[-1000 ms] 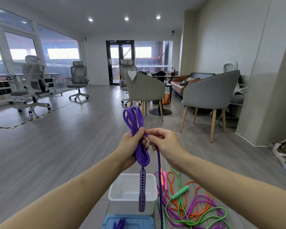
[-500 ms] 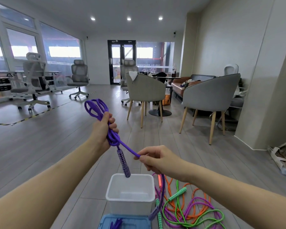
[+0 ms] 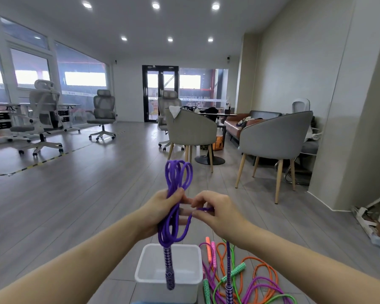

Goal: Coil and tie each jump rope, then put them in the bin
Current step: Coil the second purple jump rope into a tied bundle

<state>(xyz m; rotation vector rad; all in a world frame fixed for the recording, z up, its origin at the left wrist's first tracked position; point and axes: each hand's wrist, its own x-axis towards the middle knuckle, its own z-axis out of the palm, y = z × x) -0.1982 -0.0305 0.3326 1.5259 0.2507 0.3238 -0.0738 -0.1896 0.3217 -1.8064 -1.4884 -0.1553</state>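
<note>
Left hand [image 3: 162,210] grips the coiled purple rope [image 3: 176,207] around its middle: loops stick up above the fist, more loops hang below, and one patterned handle [image 3: 169,268] dangles down over the white bin [image 3: 140,275]. Right hand [image 3: 215,212] sits just beside the left, thumb and fingers pinching the rope's loose strand where it runs sideways off the bundle; the second purple handle [image 3: 228,270] hangs below that hand. Bin stands on the floor under the hands; nothing visible inside apart from the dangling handle in front of it. Loose pile of ropes [image 3: 248,279], orange, green and pink-purple, lies on the floor just right of the bin. Versus half a second ago: hands were apart with the strand stretched between them, coil tilted left; now they're close together and the coil is upright.
</note>
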